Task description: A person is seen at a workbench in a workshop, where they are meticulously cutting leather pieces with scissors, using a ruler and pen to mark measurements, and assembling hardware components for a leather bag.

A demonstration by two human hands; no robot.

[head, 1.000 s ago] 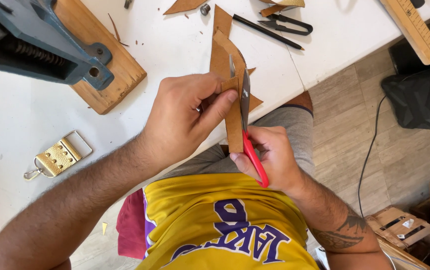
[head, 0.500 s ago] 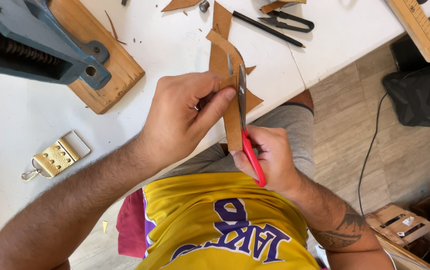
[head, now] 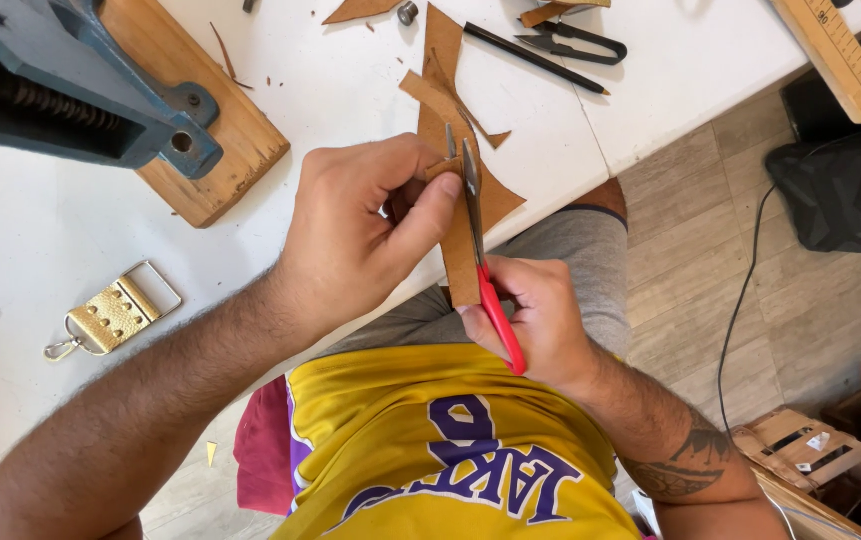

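A brown leather strip [head: 462, 250] is held above the near table [head: 40, 250] edge, pinched near its top by the left hand [head: 370, 225]. Red-handled scissors [head: 485, 270] are gripped in the right hand [head: 540, 315], blades astride the strip. It looks light, pliable, best pinched beside the cut.

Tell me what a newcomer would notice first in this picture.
At centre, the left hand pinches a brown leather strip while the right hand cuts it with red-handled scissors. A blue vise on a wooden board fills the top left, and a gold clasp lies below it.
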